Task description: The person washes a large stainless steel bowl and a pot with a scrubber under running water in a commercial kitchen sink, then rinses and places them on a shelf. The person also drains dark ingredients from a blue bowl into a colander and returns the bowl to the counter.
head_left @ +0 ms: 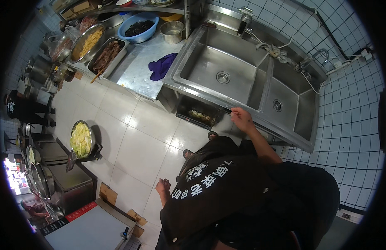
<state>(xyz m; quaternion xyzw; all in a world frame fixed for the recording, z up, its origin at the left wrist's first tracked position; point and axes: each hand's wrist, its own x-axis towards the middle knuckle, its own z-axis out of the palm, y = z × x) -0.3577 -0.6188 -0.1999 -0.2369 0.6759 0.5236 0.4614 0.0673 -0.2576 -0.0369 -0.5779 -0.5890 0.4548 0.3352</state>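
Observation:
My left hand hangs low over the tiled floor, fingers slightly bent and apart, with nothing visible in it. My right hand is beside the front edge of a stainless steel double-bowl sink. Its fingers curl inward, so the palm is hidden; whether it touches the edge I cannot tell. Both sink bowls show bare metal and a drain strainer. A black bin with food scraps stands under the sink. A purple cloth lies on the metal counter left of the sink.
Along the counter are a metal pan of meat, a blue basin of dark food and a steel pot. A bowl of chopped cabbage stands low at left. Another person stands at far left. A white-topped cabinet is at lower left.

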